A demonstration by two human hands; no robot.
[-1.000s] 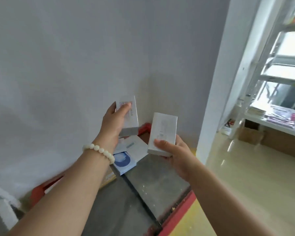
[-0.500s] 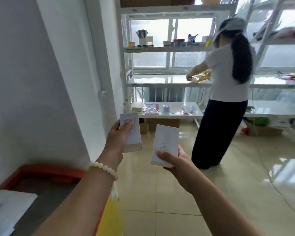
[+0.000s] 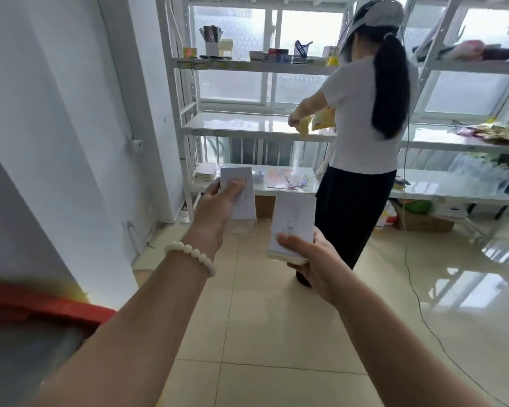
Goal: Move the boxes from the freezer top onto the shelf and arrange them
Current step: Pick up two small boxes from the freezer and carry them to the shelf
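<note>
Left box [image 3: 246, 207] and right box [image 3: 294, 218]: white, upright, apart.

Daylight from the windows [image 3: 309, 54] beyond the right hand [image 3: 315, 259] glares off the floor [image 3: 467, 289]; below the left hand [image 3: 215, 212], edges seem blurred.

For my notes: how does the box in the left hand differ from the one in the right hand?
The left box is higher, the right box lower. The thumb of the left hand crosses its box's upper face; the right hand grips its box's bottom end. Both are white.
</note>
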